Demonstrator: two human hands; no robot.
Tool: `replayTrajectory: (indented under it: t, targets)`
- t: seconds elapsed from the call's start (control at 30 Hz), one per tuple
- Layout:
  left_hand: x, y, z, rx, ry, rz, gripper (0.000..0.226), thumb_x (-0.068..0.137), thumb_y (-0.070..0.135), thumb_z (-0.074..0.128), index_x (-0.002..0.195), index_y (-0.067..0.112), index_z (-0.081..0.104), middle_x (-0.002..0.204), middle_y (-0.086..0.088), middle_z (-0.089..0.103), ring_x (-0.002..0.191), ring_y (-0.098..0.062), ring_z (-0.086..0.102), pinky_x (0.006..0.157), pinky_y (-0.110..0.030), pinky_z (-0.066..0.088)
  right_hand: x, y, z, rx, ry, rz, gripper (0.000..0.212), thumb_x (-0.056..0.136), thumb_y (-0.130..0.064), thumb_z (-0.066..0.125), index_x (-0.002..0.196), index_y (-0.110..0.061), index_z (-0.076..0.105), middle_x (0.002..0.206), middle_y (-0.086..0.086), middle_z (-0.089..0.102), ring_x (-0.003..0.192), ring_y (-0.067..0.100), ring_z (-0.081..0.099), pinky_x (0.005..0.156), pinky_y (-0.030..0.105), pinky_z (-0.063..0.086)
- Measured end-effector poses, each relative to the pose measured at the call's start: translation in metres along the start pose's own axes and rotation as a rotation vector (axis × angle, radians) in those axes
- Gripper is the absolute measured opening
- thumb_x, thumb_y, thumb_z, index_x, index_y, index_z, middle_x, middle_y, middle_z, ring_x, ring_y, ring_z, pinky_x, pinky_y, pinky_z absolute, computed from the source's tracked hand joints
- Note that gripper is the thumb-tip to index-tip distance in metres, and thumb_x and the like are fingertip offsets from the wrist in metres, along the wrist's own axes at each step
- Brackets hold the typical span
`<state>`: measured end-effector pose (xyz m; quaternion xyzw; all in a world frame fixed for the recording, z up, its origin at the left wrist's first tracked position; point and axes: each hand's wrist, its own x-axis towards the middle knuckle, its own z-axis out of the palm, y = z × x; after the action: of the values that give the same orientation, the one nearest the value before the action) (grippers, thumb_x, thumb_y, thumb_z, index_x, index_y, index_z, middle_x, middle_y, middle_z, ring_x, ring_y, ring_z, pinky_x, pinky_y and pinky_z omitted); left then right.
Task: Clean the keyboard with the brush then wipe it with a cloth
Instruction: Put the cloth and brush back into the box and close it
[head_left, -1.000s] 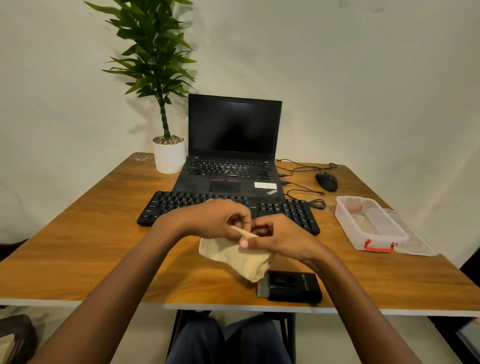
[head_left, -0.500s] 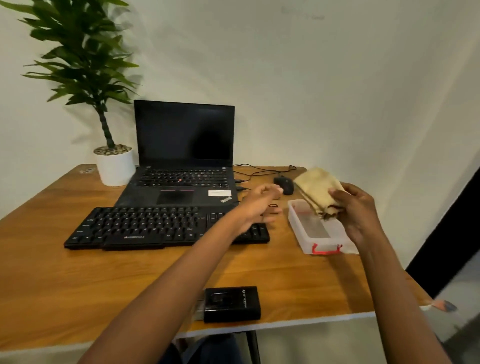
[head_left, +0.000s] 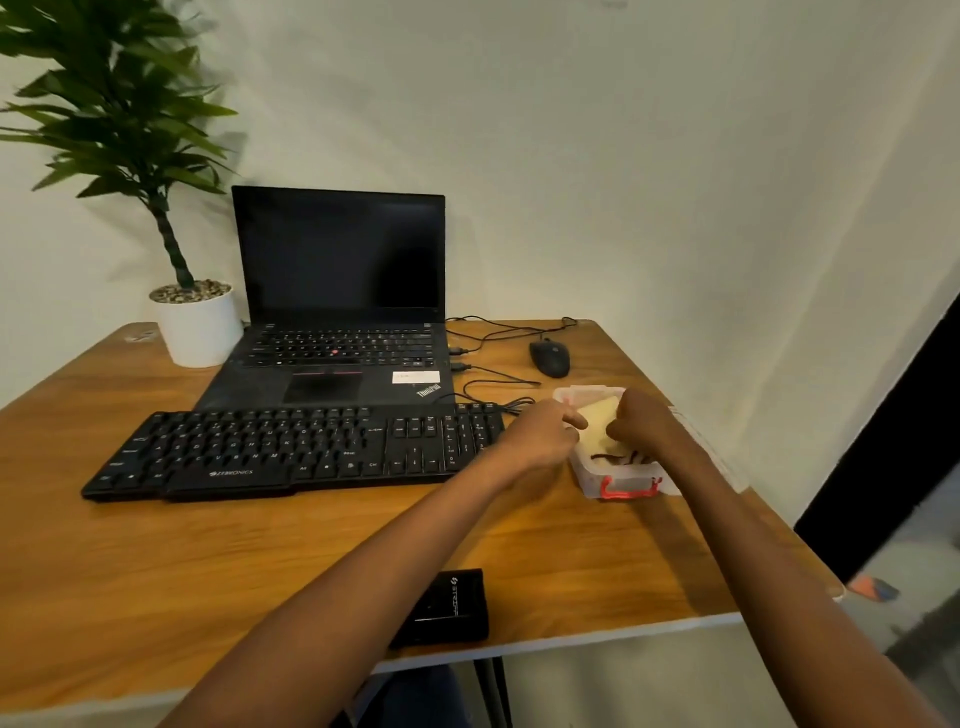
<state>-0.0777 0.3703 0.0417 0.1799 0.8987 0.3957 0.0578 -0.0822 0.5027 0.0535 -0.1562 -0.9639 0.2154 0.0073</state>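
Both hands tuck the cloth (head_left: 597, 423) into the box (head_left: 618, 480), right hand (head_left: 641, 423) pinching it, left hand (head_left: 540, 434) loosely curled beside; putting away, seemingly; next, let go.

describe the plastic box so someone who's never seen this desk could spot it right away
Start at the open laptop and the black keyboard before it, then look off the keyboard's right end. The plastic box sits there, both hands over it. It alone is clear plastic, with a red latch.
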Motion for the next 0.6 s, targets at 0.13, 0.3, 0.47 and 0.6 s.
replayTrajectory:
  t: [0.13, 0.3, 0.47, 0.6]
  targets:
    - [-0.004, -0.002, -0.004, -0.004, -0.042, 0.02, 0.036, 0.093, 0.002, 0.045, 0.124, 0.01, 0.06, 0.143, -0.008, 0.045, 0.135, -0.022, 0.036, 0.107, -0.034, 0.032, -0.009, -0.004, -0.003, -0.339, 0.153, -0.084, 0.033, 0.085, -0.016, 0.064, 0.117, -0.01, 0.058, 0.114, 0.009, 0.063, 0.098, 0.022, 0.062, 0.083, 0.028, 0.05]
    - [-0.023, -0.013, -0.023, -0.002, -0.11, 0.069, 0.034, 0.093, 0.006, 0.05, 0.126, 0.01, 0.057, 0.142, -0.005, 0.046, 0.132, -0.019, 0.038, 0.104, -0.029, 0.031, -0.011, -0.006, -0.002, -0.354, -0.08, -0.214, 0.035, 0.088, -0.015, 0.06, 0.123, -0.012, 0.057, 0.118, 0.009, 0.059, 0.105, 0.021, 0.058, 0.093, 0.03, 0.047]
    - [-0.055, -0.04, -0.061, 0.05, -0.227, 0.069, 0.032, 0.096, 0.018, 0.05, 0.127, 0.011, 0.056, 0.134, -0.004, 0.052, 0.121, -0.016, 0.048, 0.1, -0.027, 0.036, -0.025, -0.012, -0.009, -0.23, -0.073, -0.283, 0.04, 0.086, -0.01, 0.061, 0.125, -0.016, 0.056, 0.131, 0.008, 0.056, 0.114, 0.022, 0.055, 0.094, 0.032, 0.045]
    - [-0.089, -0.074, -0.085, -0.026, -0.229, 0.011, 0.03, 0.096, 0.018, 0.05, 0.126, 0.013, 0.056, 0.109, 0.006, 0.058, 0.086, -0.001, 0.056, 0.072, -0.01, 0.045, -0.093, -0.043, 0.0, 0.158, -0.12, -0.612, 0.03, 0.088, -0.014, 0.06, 0.117, -0.016, 0.061, 0.122, 0.002, 0.06, 0.097, 0.006, 0.056, 0.081, 0.015, 0.043]
